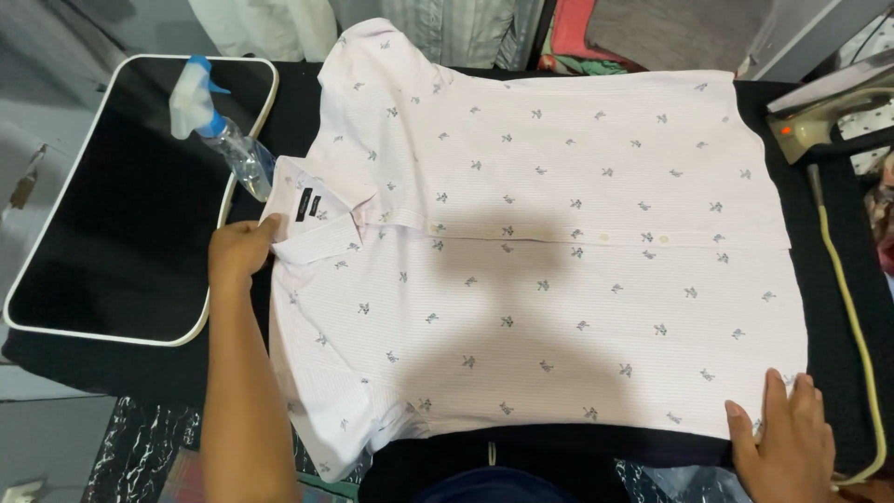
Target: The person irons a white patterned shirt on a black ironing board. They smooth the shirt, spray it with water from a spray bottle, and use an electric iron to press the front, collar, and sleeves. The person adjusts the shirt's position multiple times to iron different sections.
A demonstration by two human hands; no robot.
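Observation:
A pale pink short-sleeved shirt (559, 279) with small dark printed figures lies spread flat, front up and buttoned, on a black padded ironing surface (810, 279). Its collar points left and its hem right. My left hand (238, 253) grips the collar edge at the shirt's left end. At the shirt's near right hem corner, my right hand (784, 447) lies flat with fingers spread, pressing the fabric down.
A spray bottle (219, 130) with a blue and white head lies next to the collar, on a black tray with a white rim (93, 326). An iron (824, 112) rests at the far right, its yellowish cord (852, 317) running down the right edge. Clothes hang behind.

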